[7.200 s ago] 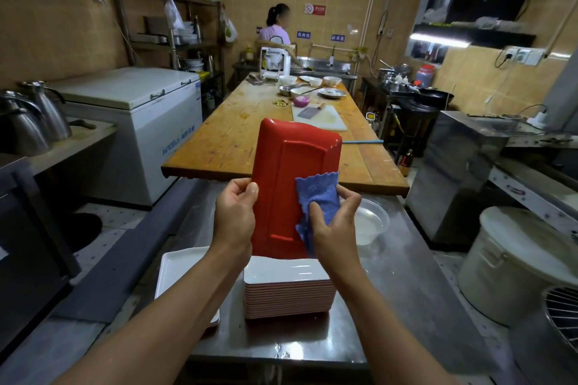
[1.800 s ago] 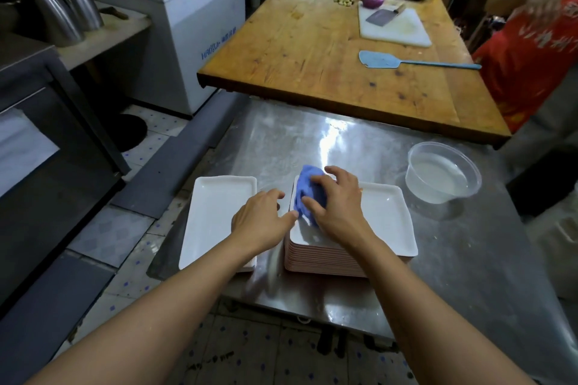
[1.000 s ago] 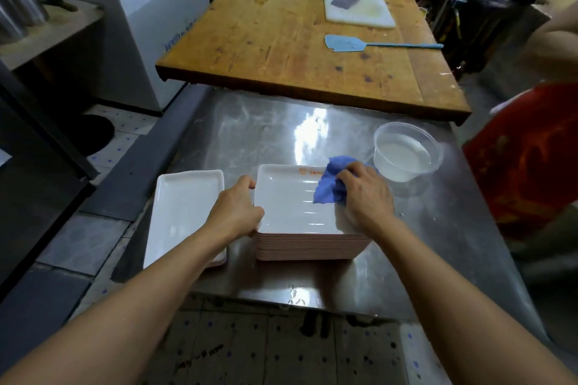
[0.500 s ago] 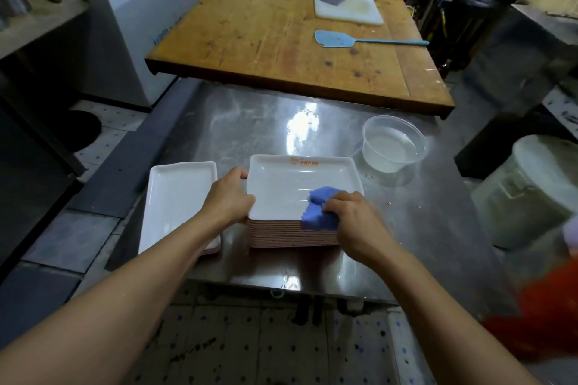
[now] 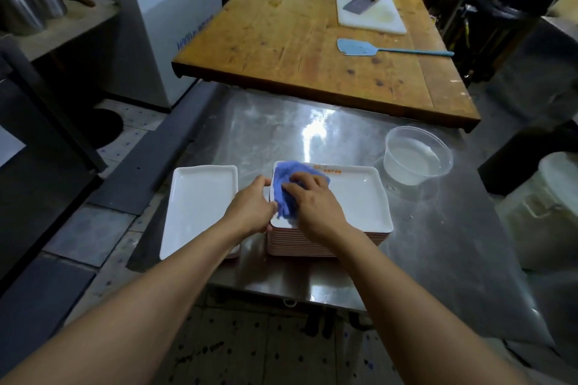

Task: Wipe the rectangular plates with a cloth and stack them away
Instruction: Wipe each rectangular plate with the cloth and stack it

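Head view: wiping the top plate of the stack.

The right hand (image 5: 312, 200) presses the blue cloth (image 5: 286, 194) onto the left end of the top plate (image 5: 353, 200), fingers curled over it, cloth bunched under and just beyond the fingertips. The left hand (image 5: 251, 206) grips the stack (image 5: 300, 244) at its left edge, likely to keep it from sliding. A second plate (image 5: 200, 209) lies just left of that hand on the steel table (image 5: 438, 259); a clear tub (image 5: 417, 159) sits beyond the right hand.
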